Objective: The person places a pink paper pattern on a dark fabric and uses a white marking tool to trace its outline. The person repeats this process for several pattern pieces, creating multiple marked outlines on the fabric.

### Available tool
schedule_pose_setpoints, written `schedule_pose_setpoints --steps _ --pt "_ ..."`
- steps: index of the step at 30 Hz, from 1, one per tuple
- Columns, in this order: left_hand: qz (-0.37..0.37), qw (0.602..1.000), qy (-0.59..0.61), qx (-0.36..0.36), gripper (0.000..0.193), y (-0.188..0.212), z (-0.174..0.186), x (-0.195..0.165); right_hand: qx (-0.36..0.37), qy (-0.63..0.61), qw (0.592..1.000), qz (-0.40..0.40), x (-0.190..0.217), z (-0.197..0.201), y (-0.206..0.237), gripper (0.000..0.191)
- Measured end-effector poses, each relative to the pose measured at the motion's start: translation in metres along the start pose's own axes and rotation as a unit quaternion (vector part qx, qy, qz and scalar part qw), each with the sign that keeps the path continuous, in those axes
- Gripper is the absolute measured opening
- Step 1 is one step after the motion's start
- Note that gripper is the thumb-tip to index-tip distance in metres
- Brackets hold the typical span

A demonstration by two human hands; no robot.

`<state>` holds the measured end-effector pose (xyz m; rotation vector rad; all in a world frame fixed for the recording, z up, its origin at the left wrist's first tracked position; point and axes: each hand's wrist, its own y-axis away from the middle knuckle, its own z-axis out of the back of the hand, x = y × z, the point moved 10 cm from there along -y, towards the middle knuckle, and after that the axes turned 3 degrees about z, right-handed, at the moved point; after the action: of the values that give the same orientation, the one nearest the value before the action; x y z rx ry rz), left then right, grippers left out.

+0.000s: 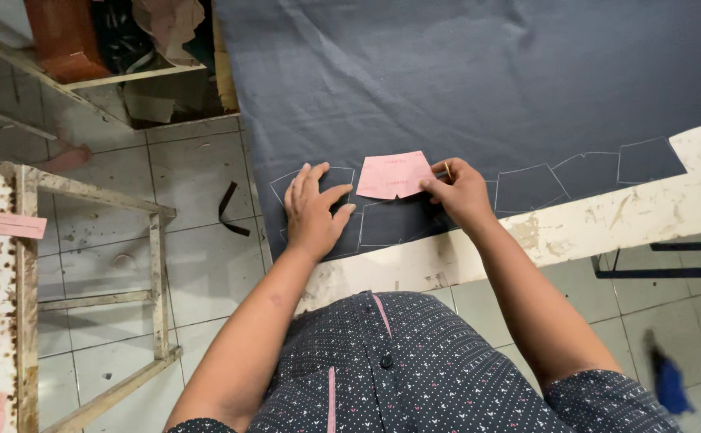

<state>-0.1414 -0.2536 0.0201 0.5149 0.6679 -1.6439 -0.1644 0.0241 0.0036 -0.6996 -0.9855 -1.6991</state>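
Note:
A dark grey-blue cloth [478, 88] lies spread over a worn white table [607, 220]. Chalk outlines of several small pieces run along its near edge. A pink paper pattern piece [397, 175] rests on the cloth. My right hand [458, 192] pinches the pattern's right edge together with a thin chalk or pencil stick. My left hand [312, 212] lies flat with fingers spread on the cloth, just left of the pattern, over a chalk outline.
A rusty metal frame table [26, 265] stands at the left with pink paper pieces on it. A black strip [230, 210] lies on the tiled floor. Clutter and a wooden shelf sit at the top left. A blue object [671, 383] lies on the floor, lower right.

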Motion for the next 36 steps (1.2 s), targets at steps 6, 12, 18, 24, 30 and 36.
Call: schedule_pose_setpoints --steps 6,12,18,24,30,36 --pt "0.03 0.999 -0.004 -0.031 0.023 0.001 -0.005 0.002 -0.032 0.09 0.994 0.048 0.008 -0.001 0.004 0.032" --pt "0.047 0.998 0.007 -0.044 0.015 -0.003 -0.008 0.004 -0.04 0.146 0.986 0.071 0.016 -0.004 0.003 0.034" --pt "0.067 0.997 0.012 -0.046 0.011 -0.004 -0.008 0.004 -0.046 0.216 0.969 0.109 0.026 -0.004 0.002 0.033" --pt "0.059 0.997 0.012 -0.051 0.01 -0.002 -0.005 0.002 -0.007 0.173 0.981 0.085 0.015 -0.001 0.0 0.027" --pt "0.055 0.997 0.01 -0.048 0.011 -0.002 -0.004 0.002 -0.006 0.137 0.985 0.105 0.018 -0.001 0.0 0.027" --pt "0.038 0.998 0.01 -0.053 0.011 -0.001 -0.003 0.001 -0.018 0.151 0.98 0.124 0.019 0.0 0.004 0.03"
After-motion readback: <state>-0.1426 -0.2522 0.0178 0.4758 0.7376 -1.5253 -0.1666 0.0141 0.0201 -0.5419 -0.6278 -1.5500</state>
